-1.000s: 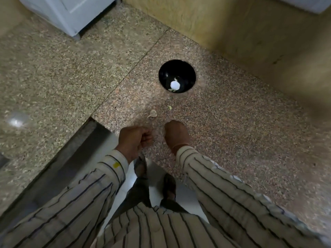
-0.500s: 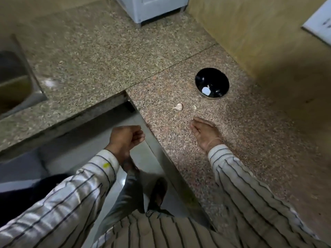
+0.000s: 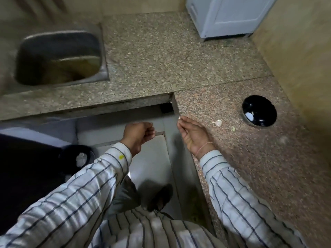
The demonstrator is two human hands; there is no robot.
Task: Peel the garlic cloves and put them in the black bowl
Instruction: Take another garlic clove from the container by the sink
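Note:
The black bowl [image 3: 259,113] stands on the reddish granite counter [image 3: 268,167] near the right wall, with one peeled white clove [image 3: 249,115] inside. An unpeeled garlic clove [image 3: 218,123] lies to its left, and a small scrap of skin [image 3: 233,128] lies beside that. My right hand [image 3: 192,135] hovers at the counter's inner corner, palm toward me, and its fingertips pinch a small white garlic bit [image 3: 179,118]. My left hand [image 3: 138,136] is curled into a fist over the floor, off the counter. Whatever is inside the fist is hidden.
A steel sink [image 3: 103,51] is set into the grey counter at the upper left. A white appliance [image 3: 227,15] stands at the back. A dark bin [image 3: 71,154] with crumpled paper sits on the floor below my left arm. The tan wall [image 3: 304,59] runs along the right.
My view has swung left, bringing the sink into sight. My right hand left the counter top, moved to its inner corner and now pinches a white bit. My left hand stays curled.

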